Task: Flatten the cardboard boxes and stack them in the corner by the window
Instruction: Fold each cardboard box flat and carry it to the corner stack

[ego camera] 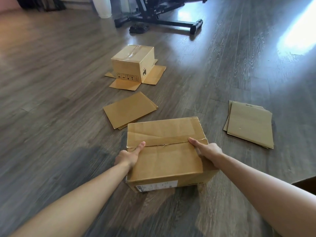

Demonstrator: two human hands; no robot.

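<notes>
A closed brown cardboard box (164,158) sits on the wooden floor right in front of me, a slit running across its taped top. My left hand (129,155) grips its left side with the thumb laid on top. My right hand (207,149) grips the right side, thumb on the top seam. Farther off stands a second box (131,63) upside down, its flaps spread flat on the floor. Flattened cardboard (129,109) lies between the two boxes. Another flattened pile (249,124) lies to the right.
Black exercise equipment (162,16) with a long floor bar stands at the back, dark sandals (139,29) beside it. A white vase (103,7) stands behind on the left. Bright window glare falls on the floor (297,33) at the upper right. A dark object pokes in at the right edge.
</notes>
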